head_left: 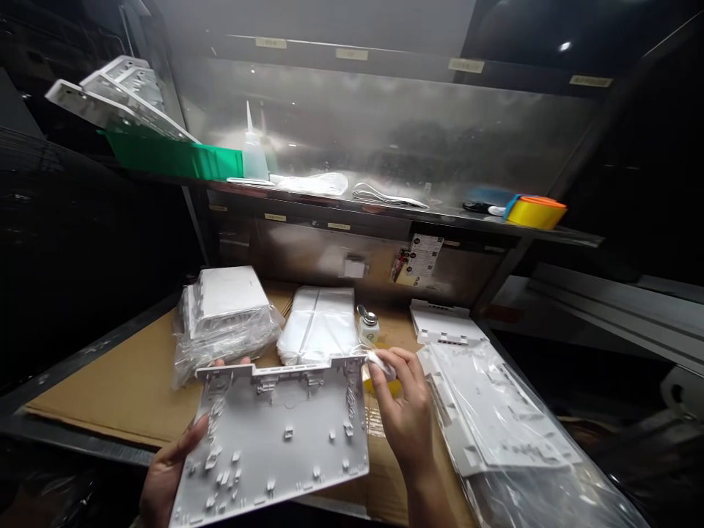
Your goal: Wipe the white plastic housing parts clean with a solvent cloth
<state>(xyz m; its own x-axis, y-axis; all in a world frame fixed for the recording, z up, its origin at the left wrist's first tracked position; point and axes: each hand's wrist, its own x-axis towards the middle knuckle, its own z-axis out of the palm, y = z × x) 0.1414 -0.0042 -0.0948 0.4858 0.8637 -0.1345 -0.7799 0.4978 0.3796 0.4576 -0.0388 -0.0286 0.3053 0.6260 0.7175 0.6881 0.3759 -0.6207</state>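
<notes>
My left hand (174,469) grips a white plastic housing cover (258,433) by its left side, thumb over the edge and fingertips showing behind the top rim. The cover is tilted up, its inner face with small clips and posts toward me. In my right hand (404,403) a small white cloth (380,364) is pinched between thumb and fingers, against the cover's upper right corner. Just behind that corner stands a small white pump bottle (368,326) with a metal top. A yellow item (385,384), partly hidden, lies under my right hand.
Bagged white housings (234,304) sit at the left, beside a stack of clear plastic bags (319,323). More covers (489,411) in plastic lie at the right. Above, a metal shelf holds a green bin (176,158), a nozzle bottle (254,155) and yellow tape (534,213). Cardboard (110,396) covers the bench.
</notes>
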